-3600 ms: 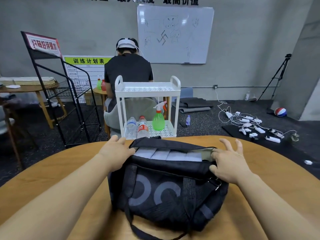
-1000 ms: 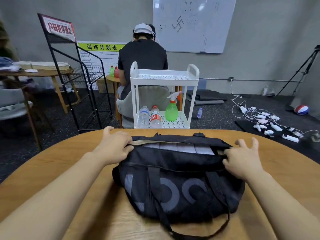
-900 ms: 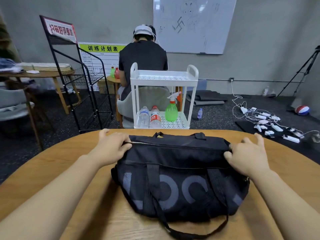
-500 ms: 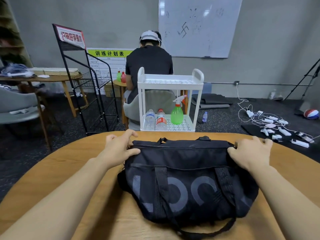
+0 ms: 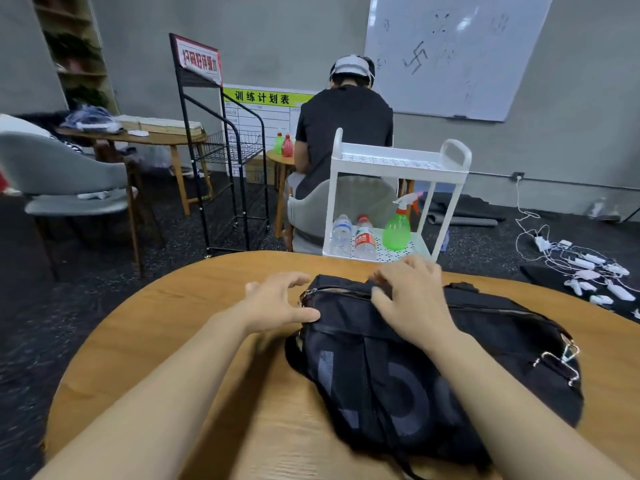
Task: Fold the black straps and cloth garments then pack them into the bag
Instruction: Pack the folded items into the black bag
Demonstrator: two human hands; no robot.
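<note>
On the round wooden table [image 5: 180, 344] sits the black duffel bag [image 5: 415, 368], lying right of centre, its top closed along the zip line and big grey letters showing on its near side. At its right end a metal strap clip [image 5: 568, 351] glints. Left hand [image 5: 277, 304] is at the bag's left end, fingers spread and slightly bent, thumb touching the fabric just below the zip end, gripping nothing. Right hand [image 5: 412, 299] lies on top of the bag near the left part of the zip, fingers curled down onto it; whether they pinch a zip pull I cannot tell. Beyond the far edge stands a white trolley [image 5: 398, 161] holding two water bottles [image 5: 353, 237] and a green spray bottle [image 5: 397, 230]. Behind it a person in a black shirt [image 5: 346, 133] sits, back turned.
</note>
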